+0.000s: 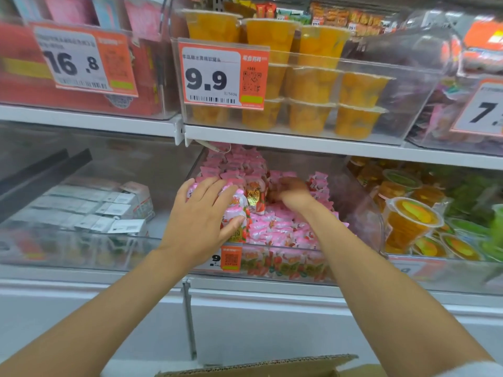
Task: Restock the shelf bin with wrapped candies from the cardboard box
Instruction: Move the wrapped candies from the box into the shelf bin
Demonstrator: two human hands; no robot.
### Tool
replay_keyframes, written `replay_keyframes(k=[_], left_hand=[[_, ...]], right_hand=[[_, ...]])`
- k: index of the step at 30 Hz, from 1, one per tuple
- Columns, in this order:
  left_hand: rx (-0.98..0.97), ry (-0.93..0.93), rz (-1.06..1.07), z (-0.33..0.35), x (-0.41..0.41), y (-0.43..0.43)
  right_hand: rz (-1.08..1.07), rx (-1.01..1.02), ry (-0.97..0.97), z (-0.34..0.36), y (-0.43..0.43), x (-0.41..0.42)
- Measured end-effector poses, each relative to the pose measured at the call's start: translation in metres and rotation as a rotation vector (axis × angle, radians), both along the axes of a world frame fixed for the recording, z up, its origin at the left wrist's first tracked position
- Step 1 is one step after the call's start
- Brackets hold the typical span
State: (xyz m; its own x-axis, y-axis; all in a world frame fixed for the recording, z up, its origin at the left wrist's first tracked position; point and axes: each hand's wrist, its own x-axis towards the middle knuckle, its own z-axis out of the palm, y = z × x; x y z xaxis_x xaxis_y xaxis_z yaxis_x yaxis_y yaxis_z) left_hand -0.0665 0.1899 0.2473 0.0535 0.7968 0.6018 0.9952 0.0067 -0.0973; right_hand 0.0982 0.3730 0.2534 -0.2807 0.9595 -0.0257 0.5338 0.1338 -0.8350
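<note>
To the left, a neighbouring clear bin holds white cartons (109, 208), well apart from the work. The shelf bin (288, 268) being filled sits in the middle of the lower shelf, and the pink wrapped candies (277, 227) cover its floor and bank up toward its back left corner. The left hand (202, 213) lies at the bin's front left corner, fingers spread and nearly straight across the packets, thumb pressed against a taller white-and-red pouch (239, 210); it presses down, it does not clench. The right hand (292, 193) is further in, near the middle of the bin, fingers bent down to the pile. It is blurred, so I cannot tell whether it pinches any candies or only pushes them. Cups of jelly (411, 219) fill the bin past the right wall. The cardboard box (261, 367) shows only as a flap at the bottom edge of the view.

The step looks like levelling the load. To do it well, sweep the heap from the back left corner toward the emptier right wall, keep the packets below the front rim, and leave the price tag (230, 258) unburied
</note>
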Motion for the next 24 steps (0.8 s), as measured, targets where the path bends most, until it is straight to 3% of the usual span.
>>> replay_keyframes(k=[3, 6, 8, 10, 12, 18, 24], left_hand=[[-0.003, 0.0, 0.007, 0.0, 0.001, -0.001], [-0.002, -0.004, 0.008, 0.001, 0.002, -0.001], [0.006, -0.006, 0.009, 0.001, 0.002, -0.001], [0.019, -0.01, 0.01, 0.001, 0.003, -0.002], [0.024, -0.012, 0.01, 0.001, 0.004, -0.002], [0.037, -0.01, 0.002, 0.0, 0.003, -0.002], [0.049, -0.009, 0.0, -0.001, 0.004, -0.002]], right_hand=[[-0.018, 0.01, 0.226, 0.003, -0.005, 0.008], [-0.171, 0.281, 0.248, 0.014, -0.019, 0.02], [-0.198, 0.339, 0.28, 0.023, -0.031, 0.027], [-0.106, 0.229, 0.288, 0.027, -0.044, 0.023], [-0.016, 0.151, 0.167, 0.021, -0.053, 0.007], [0.001, -0.061, 0.047, 0.003, -0.044, -0.026], [0.013, 0.0, 0.323, 0.005, -0.047, -0.021]])
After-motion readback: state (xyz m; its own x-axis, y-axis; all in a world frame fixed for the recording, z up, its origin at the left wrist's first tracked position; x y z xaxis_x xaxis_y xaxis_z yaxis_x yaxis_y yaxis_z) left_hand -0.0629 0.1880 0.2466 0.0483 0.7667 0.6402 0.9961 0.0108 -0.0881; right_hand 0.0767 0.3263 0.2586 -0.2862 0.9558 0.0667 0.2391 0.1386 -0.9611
